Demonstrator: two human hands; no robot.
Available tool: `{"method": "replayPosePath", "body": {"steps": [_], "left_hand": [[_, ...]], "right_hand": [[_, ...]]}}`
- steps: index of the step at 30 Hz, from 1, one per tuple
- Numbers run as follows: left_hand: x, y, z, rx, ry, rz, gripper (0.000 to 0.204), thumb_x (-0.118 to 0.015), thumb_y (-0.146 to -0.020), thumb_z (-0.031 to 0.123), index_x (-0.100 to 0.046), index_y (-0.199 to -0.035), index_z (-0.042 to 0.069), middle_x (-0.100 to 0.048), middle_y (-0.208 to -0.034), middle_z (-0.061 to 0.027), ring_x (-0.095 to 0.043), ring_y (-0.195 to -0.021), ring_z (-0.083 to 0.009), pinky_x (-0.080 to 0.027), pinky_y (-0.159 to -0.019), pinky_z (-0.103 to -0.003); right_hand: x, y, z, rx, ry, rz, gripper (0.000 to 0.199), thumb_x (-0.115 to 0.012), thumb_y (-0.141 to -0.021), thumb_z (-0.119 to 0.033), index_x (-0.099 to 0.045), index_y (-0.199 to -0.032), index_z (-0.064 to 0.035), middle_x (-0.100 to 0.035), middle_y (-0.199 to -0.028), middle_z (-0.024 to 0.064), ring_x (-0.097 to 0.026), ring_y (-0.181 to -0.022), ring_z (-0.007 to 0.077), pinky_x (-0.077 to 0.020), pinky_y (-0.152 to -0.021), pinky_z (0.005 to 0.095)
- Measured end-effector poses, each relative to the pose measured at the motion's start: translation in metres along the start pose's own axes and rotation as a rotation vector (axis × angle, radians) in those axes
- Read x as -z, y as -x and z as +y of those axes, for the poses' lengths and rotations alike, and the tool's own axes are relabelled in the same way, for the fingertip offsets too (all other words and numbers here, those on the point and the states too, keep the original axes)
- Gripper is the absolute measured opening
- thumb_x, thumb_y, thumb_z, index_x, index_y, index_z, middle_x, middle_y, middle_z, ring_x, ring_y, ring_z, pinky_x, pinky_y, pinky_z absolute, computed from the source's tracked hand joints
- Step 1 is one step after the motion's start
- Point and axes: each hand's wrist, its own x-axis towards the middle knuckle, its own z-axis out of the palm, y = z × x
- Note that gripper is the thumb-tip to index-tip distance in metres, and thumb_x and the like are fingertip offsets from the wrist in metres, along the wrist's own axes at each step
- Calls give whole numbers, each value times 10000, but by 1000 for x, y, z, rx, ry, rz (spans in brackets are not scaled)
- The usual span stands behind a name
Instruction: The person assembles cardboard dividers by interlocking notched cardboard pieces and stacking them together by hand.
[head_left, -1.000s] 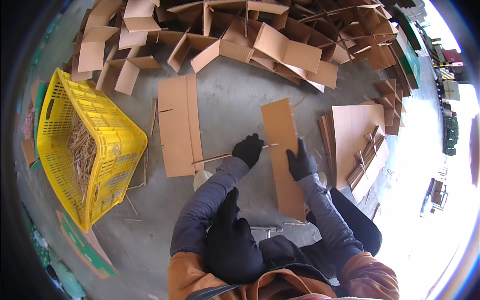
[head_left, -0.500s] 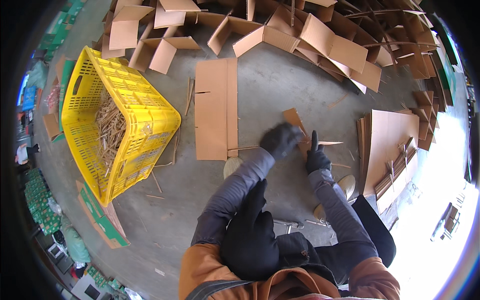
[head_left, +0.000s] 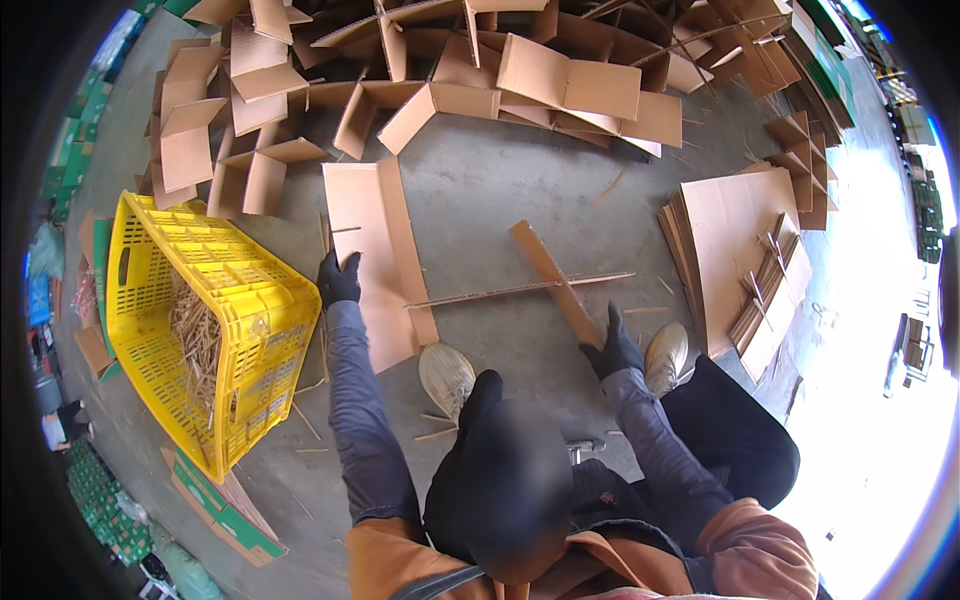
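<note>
The gloved left hand (head_left: 338, 279) is laid flat, fingers spread, on the near-left edge of a flat cardboard sheet (head_left: 375, 255) on the concrete floor (head_left: 490, 190). The gloved right hand (head_left: 616, 347) is closed around the lower end of a narrow cardboard strip (head_left: 552, 279), held tilted. A yellow slatted crate (head_left: 215, 320) lies tipped at left. Folded brown cartons (head_left: 570, 90) are heaped behind.

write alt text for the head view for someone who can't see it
A person in black gloves rests the left hand on a flat cardboard sheet and grips a narrow cardboard strip with the right hand. A tipped yellow crate lies to their left.
</note>
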Motion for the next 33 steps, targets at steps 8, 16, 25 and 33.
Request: {"method": "replayPosePath", "body": {"steps": [8, 16, 25, 33], "left_hand": [[-32, 74, 202, -332, 103, -500, 281, -459, -885, 255, -597, -1106, 151, -643, -960, -143, -626, -825, -332, -491, -701, -422], [-70, 187, 278, -704, -72, -846, 260, -424, -861, 154, -548, -1089, 174, -619, -919, -58, -627, -797, -264, -504, -682, -423], [-70, 199, 276, -736, -87, -883, 290, -435, -862, 146, -520, -1138, 163, -614, -947, -68, -620, -821, -263, -505, -681, -411], [-33, 159, 259, -632, 340, -442, 202, -480, -884, 196, -579, -1055, 152, -615, -935, -85, -598, -876, -288, -483, -743, -395]], "right_hand": [[84, 13, -20, -162, -395, 427, 393, -616, -832, -304, -524, -1130, -65, -640, -906, 217, -601, -861, 416, -490, -710, 417], [93, -19, -26, -108, -132, 168, 562, -561, -830, -358, -335, -1323, -210, -626, -864, 258, -586, -806, 458, -454, -700, 520], [38, -27, -49, -212, 113, -132, 797, -522, -858, -255, 17, -1445, -216, -625, -759, 238, -620, -675, 393, -460, -595, 481], [-8, -28, 10, -156, -26, -94, 750, -474, -879, -176, 15, -1441, -269, -621, -782, 265, -607, -675, 415, -421, -578, 508]]}}
